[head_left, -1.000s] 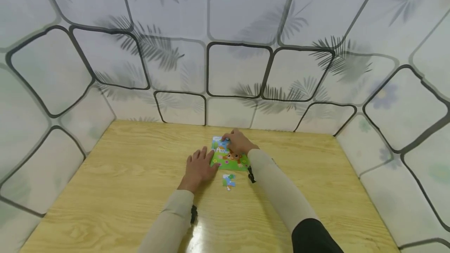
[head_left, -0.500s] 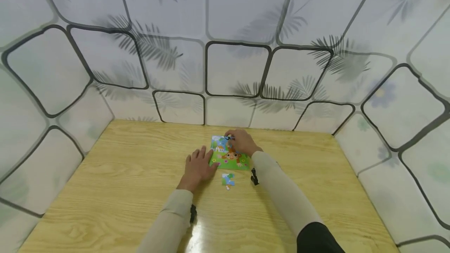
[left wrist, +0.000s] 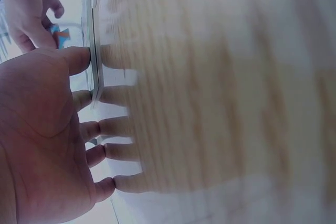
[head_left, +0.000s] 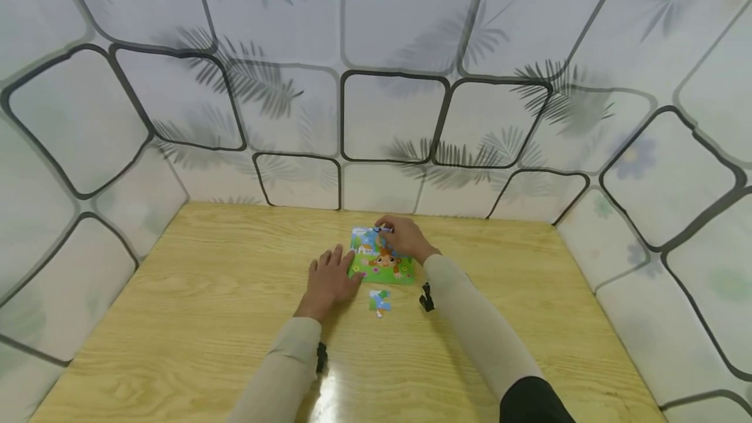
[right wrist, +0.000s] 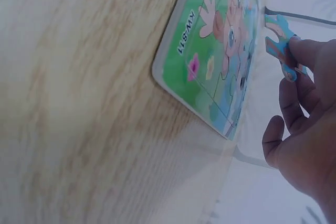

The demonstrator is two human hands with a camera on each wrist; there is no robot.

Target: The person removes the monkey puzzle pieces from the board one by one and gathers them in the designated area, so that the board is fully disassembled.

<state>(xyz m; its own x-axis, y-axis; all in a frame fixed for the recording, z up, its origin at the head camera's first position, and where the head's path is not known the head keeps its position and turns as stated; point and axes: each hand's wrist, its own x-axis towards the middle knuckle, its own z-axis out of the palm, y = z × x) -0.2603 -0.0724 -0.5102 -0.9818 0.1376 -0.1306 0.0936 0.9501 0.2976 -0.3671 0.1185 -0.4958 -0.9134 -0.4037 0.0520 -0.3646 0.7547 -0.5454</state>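
Observation:
A picture puzzle (head_left: 388, 275) with a monkey on green grass lies flat near the table's back. My left hand (head_left: 330, 282) rests beside its left edge, fingers spread on the wood. In the left wrist view the thumb of that hand (left wrist: 42, 135) touches the board's edge. Above the puzzle, my right hand (head_left: 407, 239) pinches a puzzle piece (right wrist: 282, 45), blue and brown, between thumb and fingers. The right wrist view shows this piece raised clear of the board (right wrist: 184, 69). Part of the puzzle's upper right is hidden behind the right hand.
Loose puzzle pieces (head_left: 380, 301) lie on the wooden table (head_left: 223, 318) just in front of the board. Patterned fabric walls (head_left: 388, 123) enclose the table's back and sides. A dark strap fitting (head_left: 427, 297) shows at the right wrist.
My right hand has drawn slightly to the right, uncovering more of the monkey, and the pinched piece has come into sight. The left hand has stayed on the board's left side.

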